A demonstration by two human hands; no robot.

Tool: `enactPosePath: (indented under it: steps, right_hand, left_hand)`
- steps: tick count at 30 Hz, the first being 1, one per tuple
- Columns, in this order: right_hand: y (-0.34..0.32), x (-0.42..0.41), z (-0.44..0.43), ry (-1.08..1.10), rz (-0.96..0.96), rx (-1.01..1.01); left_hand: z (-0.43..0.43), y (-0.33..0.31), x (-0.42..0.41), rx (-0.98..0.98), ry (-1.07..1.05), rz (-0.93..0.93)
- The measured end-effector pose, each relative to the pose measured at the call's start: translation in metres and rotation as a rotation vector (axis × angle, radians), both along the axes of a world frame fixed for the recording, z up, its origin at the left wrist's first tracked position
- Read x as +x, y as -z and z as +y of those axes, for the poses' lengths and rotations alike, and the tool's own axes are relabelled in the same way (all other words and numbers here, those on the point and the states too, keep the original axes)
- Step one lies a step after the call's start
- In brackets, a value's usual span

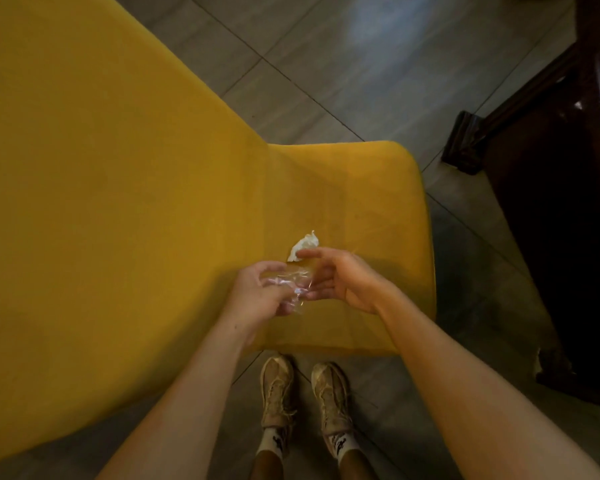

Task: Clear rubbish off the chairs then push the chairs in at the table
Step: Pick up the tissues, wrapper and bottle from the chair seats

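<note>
**Two hands gather rubbish over a yellow chair seat**

A view from above, looking down a person's bare forearms to a yellow upholstered chair (343,188). Its broad backrest fills the left and upper left of the frame; its seat sits at centre, with the person's two shoes on the tiled floor (378,64) just below the seat's near edge. Part of a dark wooden table (551,202) runs down the right edge, well apart from the chair, so the chair has not yet been pushed in.

Both hands meet low in the centre of the frame, above the front part of the seat. The left hand (260,296) is loosely curled, its fingers closed around a crumpled piece of clear plastic wrapper (291,282), probably kept there so the other hand is free to collect more. The right hand (340,275) is about half open, palm turned toward the left hand, fingers spread and slightly bent. Its lower fingertips touch or nearly touch the plastic; which cannot be told. Its uppermost finger reaches toward a small crumpled white tissue (303,244) lying on the seat just above the hands. Whether that finger touches the tissue is unclear.

The tissue appears to be the last rubbish showing on this seat.
</note>
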State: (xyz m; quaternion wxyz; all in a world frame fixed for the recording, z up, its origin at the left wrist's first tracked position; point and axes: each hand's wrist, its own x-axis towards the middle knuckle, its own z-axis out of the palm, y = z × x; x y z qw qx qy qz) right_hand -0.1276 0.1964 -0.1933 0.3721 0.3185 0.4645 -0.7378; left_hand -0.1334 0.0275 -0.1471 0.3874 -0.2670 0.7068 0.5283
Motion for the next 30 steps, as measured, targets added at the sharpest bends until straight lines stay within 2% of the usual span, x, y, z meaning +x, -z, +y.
enactPosePath:
  steps: [2, 4, 5, 10, 16, 19, 21, 24, 27, 30]
  right_hand:
    - [0.015, -0.010, -0.013, -0.032, 0.077, 0.406]
    - [0.031, -0.015, -0.024, -0.187, 0.216, 0.828]
    - [0.037, -0.016, -0.030, -0.249, 0.256, 0.895]
    - [0.060, -0.018, -0.059, -0.357, 0.336, 0.957]
    - [0.073, -0.014, -0.062, -0.353, 0.330, 1.107]
    - [0.063, -0.015, -0.054, -0.189, 0.301, 1.006]
    - [0.039, -0.021, -0.049, 0.040, 0.258, 0.788]
    - [-0.023, -0.027, -0.042, 0.300, 0.315, 0.475]
    - [-0.090, -0.024, -0.033, 0.397, 0.418, 0.275]
    - [-0.146, -0.019, -0.030, 0.336, 0.505, 0.283]
  left_hand:
    - [-0.006, -0.007, -0.001, -0.017, -0.041, 0.056]
    - [-0.014, -0.014, -0.002, -0.025, -0.067, 0.107]
    - [-0.018, -0.018, -0.003, -0.032, -0.080, 0.126]
    - [-0.027, -0.028, -0.011, -0.046, -0.151, 0.186]
    - [-0.030, -0.032, -0.015, -0.048, -0.182, 0.228]
    - [-0.031, -0.035, -0.015, -0.064, -0.188, 0.254]
    - [-0.028, -0.035, -0.017, -0.084, -0.196, 0.263]
    - [-0.021, -0.049, -0.019, -0.107, -0.229, 0.264]
    - [-0.007, -0.075, -0.022, -0.055, -0.262, 0.254]
    - [0.006, -0.115, -0.027, 0.073, -0.333, 0.227]
